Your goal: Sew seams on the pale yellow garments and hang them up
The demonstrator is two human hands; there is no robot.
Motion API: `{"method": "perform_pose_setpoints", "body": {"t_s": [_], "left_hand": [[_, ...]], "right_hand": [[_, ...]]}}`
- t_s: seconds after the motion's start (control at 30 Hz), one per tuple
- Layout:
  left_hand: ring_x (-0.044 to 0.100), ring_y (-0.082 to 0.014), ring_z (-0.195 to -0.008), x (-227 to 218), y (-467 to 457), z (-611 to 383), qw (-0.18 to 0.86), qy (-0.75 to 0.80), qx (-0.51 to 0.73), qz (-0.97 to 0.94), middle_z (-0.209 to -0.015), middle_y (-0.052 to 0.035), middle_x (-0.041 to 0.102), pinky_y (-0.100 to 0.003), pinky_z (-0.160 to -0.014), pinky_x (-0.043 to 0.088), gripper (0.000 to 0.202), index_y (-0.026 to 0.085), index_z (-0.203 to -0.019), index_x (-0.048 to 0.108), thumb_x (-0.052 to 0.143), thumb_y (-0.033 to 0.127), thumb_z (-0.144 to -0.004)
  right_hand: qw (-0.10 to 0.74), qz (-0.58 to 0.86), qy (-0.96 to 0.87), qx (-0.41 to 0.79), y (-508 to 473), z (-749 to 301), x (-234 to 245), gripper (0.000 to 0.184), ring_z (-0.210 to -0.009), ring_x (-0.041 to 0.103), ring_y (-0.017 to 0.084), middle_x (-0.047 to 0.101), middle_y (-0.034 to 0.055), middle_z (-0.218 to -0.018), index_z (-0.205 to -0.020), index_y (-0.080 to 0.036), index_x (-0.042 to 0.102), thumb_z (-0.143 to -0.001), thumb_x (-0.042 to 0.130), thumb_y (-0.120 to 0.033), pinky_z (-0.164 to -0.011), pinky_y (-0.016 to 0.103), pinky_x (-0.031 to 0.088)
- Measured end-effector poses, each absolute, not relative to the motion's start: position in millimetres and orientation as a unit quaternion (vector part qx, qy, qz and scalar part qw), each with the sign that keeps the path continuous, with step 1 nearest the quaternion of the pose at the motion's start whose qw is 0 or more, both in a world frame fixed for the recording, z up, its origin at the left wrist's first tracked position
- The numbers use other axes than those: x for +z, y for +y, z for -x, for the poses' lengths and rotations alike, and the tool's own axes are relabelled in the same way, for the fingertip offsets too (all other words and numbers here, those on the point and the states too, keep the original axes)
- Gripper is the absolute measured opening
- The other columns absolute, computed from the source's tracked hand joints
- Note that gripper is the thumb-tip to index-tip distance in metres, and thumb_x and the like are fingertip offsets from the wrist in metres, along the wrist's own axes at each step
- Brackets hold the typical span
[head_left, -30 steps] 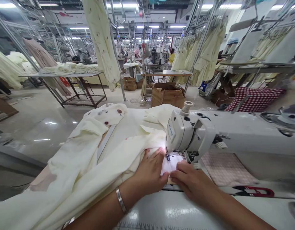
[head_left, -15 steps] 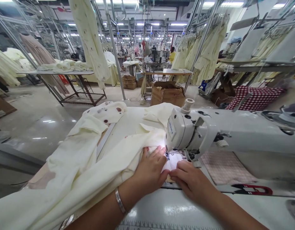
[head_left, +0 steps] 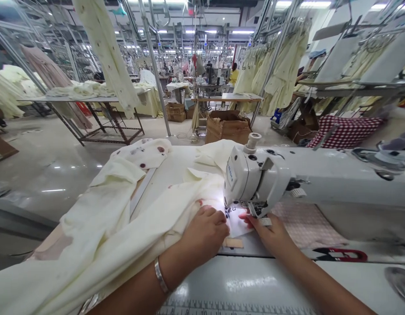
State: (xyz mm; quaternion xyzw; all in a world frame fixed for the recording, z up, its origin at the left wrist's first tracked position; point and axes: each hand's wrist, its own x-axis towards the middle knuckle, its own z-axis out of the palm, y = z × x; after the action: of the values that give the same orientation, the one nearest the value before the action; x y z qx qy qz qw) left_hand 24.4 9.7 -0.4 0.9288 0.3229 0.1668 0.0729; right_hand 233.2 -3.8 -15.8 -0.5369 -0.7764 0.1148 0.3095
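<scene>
Under the needle area of a white sewing machine [head_left: 243,175], a small white cloth piece [head_left: 237,225] with dark marks lies brightly lit. My left hand [head_left: 207,232], a bracelet on its wrist, has its fingers curled onto the edge of a cream garment [head_left: 149,232] just left of the needle. The garment spreads across the machine bed and falls to the left. My right hand [head_left: 272,232] reaches in beside the presser foot, fingertips stretched out over the white piece. A small knob and machine parts hide some of that hand.
Red-handled thread snips [head_left: 343,254] and a pink checked cloth [head_left: 307,225] lie at right. A ruler strip [head_left: 235,307] runs along the front edge. Beyond stand a cardboard box [head_left: 227,127], a table [head_left: 90,99] with folded fabric, and racks of hanging garments [head_left: 284,70].
My right hand has left the front edge of the white piece and moved up beside the presser foot. My left fingers, spread flat before, are now curled. The view has shifted slightly.
</scene>
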Motion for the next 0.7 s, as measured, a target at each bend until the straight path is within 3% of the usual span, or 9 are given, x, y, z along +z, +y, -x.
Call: {"method": "perform_pose_setpoints", "body": {"t_s": [0.13,0.27,0.43,0.7], "left_hand": [[0.053,-0.0175,-0.089,-3.3,7.2,-24.4,0.081,0.339,0.201,-0.916,-0.092,-0.0018,0.064,-0.043,-0.101,0.026,0.02,0.02,-0.084,0.063,0.045,0.024,-0.092],[0.055,-0.0169,-0.088,-4.8,9.1,-26.3,0.104,0.359,0.219,-0.901,-0.091,0.0003,0.065,-0.044,-0.103,0.024,0.017,0.021,-0.081,0.064,0.05,0.025,-0.089],[0.055,-0.017,-0.089,-4.2,21.4,-29.6,0.101,0.379,0.233,-0.89,-0.094,0.0004,0.065,-0.046,-0.102,0.022,0.014,0.022,-0.079,0.065,0.055,0.023,-0.088],[0.051,-0.0172,-0.079,-6.4,37.7,-32.4,0.076,0.402,0.252,-0.877,-0.071,-0.0007,0.055,-0.035,-0.084,0.037,0.01,0.021,-0.072,0.066,0.065,0.025,-0.081]], "right_hand": [[0.288,0.508,-0.811,0.039,-14.5,-232.5,-9.9,0.029,-0.089,0.06,0.024,0.068,0.0073,-0.094,-0.09,-0.021,0.069,-0.09,0.042,-0.031,-0.079,0.038,0.049],[0.252,0.5,-0.828,-0.024,-13.7,-233.2,-10.7,0.024,-0.091,0.055,0.027,0.068,0.0092,-0.098,-0.097,-0.023,0.068,-0.087,0.046,-0.025,-0.075,0.042,0.046],[0.215,0.538,-0.812,-0.071,-5.5,-235.1,-18.5,0.021,-0.088,0.053,0.028,0.065,0.0116,-0.084,-0.094,-0.019,0.069,-0.084,0.052,-0.025,-0.075,0.043,0.045],[0.169,0.571,-0.798,-0.093,-1.1,-232.9,-18.8,0.018,-0.092,0.053,0.027,0.065,0.0095,-0.086,-0.078,-0.02,0.071,-0.082,0.055,-0.028,-0.08,0.04,0.044]]}}
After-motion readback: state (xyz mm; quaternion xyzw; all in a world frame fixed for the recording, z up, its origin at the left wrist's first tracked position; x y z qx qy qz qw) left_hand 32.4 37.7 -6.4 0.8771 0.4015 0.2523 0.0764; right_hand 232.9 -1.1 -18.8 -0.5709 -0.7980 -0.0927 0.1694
